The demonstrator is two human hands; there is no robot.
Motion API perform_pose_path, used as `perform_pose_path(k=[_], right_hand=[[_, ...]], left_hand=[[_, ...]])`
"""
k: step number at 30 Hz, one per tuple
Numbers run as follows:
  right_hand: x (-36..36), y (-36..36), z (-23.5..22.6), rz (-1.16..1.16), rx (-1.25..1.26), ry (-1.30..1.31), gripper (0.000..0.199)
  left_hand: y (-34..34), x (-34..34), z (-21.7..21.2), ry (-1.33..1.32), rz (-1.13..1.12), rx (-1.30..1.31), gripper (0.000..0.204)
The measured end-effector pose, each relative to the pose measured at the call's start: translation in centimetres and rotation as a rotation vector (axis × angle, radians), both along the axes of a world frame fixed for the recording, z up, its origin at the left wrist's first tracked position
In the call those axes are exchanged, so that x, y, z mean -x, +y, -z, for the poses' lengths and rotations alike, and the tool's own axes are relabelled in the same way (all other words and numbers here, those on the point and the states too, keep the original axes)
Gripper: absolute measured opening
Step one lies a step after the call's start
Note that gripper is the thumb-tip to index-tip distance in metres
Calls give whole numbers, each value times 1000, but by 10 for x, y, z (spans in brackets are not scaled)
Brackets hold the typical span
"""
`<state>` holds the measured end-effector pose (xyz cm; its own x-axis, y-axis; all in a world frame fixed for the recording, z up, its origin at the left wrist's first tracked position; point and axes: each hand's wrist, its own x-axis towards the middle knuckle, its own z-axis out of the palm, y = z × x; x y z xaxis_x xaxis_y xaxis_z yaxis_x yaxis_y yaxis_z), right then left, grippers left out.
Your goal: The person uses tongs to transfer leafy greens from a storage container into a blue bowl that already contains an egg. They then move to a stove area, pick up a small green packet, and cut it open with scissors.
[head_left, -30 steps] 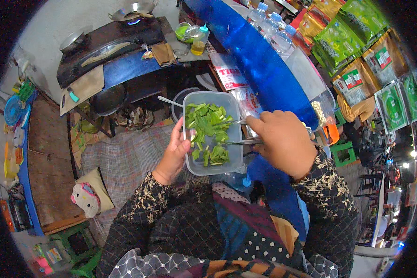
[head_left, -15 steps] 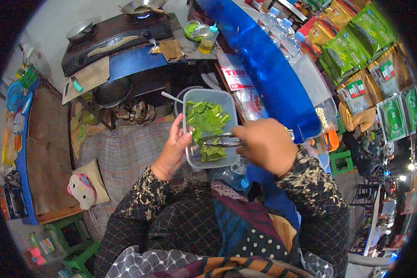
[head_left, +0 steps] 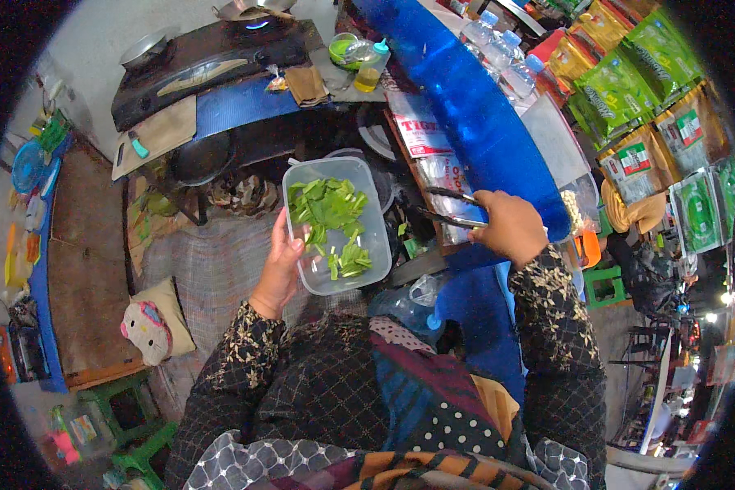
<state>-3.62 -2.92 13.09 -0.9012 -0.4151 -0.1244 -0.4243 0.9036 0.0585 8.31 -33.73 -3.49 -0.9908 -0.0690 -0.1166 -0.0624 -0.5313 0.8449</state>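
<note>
My left hand [head_left: 279, 269] grips the left edge of a clear plastic container [head_left: 373, 265], which is tilted toward me. Chopped green leaves [head_left: 328, 206] lie inside it, mostly toward its left side, with cut stems lower down. In my right hand [head_left: 512, 230] is a pair of metal tongs [head_left: 456, 220]. Their tips point left, spread apart, right of the container and not touching it. Between the tips I can make out no leaves. A bit of green [head_left: 402, 229] shows below, between container and tongs.
A black stove [head_left: 208, 77] with a pan [head_left: 253, 8] over a lit burner stands at the far left. Near it are a cutting board with a knife [head_left: 136, 145] and a squeeze bottle [head_left: 371, 69]. A blue counter panel [head_left: 474, 122] curves along the right; a large water jug [head_left: 404, 309] is close to me.
My right hand has drawn the tongs out of the container to the right, and their tips have spread wider. The container has shifted left with my left hand.
</note>
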Motion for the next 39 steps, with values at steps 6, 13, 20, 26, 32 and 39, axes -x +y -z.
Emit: perform_pose_path(k=[6,13,20,26,32,39], right_hand=[[-25,-38,-36,-447,205,100,54],[-54,-90,0,-728,-223,93,18],[-36,-104,-4,-760,-124,44,13],[-31,-97,-33,-580,-23,105,41],[-30,-91,-48,-533,67,134,45],[-40,-79,-40,-588,77,38,45]], left_hand=[[-2,-5,1,35,79,58,86],[7,19,-11,51,282,172,81],[16,10,-10,73,268,-56,78],[18,7,-7,123,246,-104,84],[10,-9,-15,64,171,-53,96],[14,1,-19,121,198,-207,89]])
